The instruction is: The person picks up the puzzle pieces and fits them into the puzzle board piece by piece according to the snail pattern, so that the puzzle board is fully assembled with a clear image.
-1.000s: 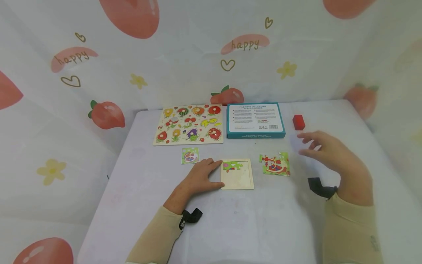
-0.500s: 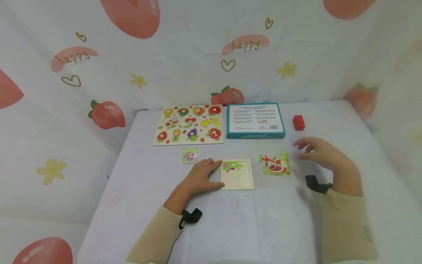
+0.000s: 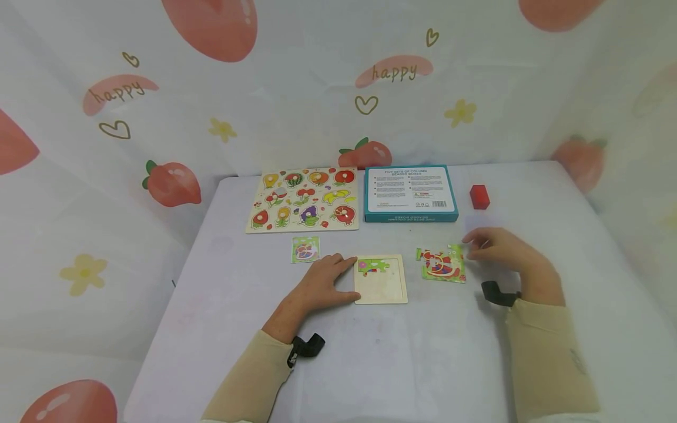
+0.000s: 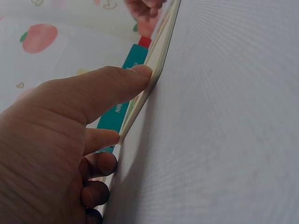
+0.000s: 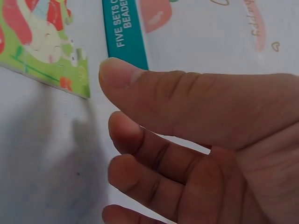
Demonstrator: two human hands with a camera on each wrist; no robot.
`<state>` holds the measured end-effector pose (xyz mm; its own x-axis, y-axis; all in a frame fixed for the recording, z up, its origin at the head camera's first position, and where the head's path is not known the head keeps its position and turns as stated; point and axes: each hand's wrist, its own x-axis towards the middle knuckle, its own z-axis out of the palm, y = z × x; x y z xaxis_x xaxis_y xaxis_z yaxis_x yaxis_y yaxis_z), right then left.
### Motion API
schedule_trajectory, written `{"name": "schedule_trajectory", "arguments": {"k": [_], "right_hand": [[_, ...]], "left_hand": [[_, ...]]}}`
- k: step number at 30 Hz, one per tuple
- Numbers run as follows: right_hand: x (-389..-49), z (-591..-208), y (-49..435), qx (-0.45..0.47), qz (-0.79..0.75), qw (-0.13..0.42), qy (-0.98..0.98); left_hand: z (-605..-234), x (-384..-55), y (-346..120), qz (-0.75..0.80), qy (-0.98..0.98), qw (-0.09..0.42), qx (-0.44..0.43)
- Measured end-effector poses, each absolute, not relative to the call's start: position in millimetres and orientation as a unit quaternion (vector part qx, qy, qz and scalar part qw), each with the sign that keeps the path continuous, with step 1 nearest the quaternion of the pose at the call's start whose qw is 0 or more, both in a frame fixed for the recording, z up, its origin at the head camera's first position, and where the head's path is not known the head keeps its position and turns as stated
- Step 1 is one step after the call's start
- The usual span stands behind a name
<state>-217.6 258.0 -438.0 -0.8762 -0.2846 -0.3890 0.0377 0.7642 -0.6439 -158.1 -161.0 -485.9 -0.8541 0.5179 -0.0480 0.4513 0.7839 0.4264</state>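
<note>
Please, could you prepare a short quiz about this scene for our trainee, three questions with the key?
1. Fill in: in the head view, the red block lies to the ____ of the box.
2. Which thing does the left grip touch? A: red block; B: wooden tray; C: box.
3. True or false: puzzle pieces fill the whole wooden tray.
Key: 1. right; 2. B; 3. false, puzzle pieces cover only its upper-left part.

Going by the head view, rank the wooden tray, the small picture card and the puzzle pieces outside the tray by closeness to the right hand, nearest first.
From the right hand:
1. Puzzle pieces, just to its left.
2. Wooden tray, farther left, beside the left hand.
3. Small picture card, farthest left of the three.
</note>
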Motion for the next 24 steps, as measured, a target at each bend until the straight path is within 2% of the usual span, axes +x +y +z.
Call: {"name": "schedule_trajectory", "arguments": {"k": [12, 24], "right_hand": [[-223.9, -450.0, 240.3, -0.033, -0.315, 0.242, 0.917], [-221.9, -440.7, 228.8, -0.03, -0.312, 0.23, 0.921]], "left_hand": [[-487.2, -158.3, -160.6, 0.197, 0.942, 0.078, 0.259], [-486.7, -158.8, -160.1, 0.198, 0.943, 0.082, 0.255]]}}
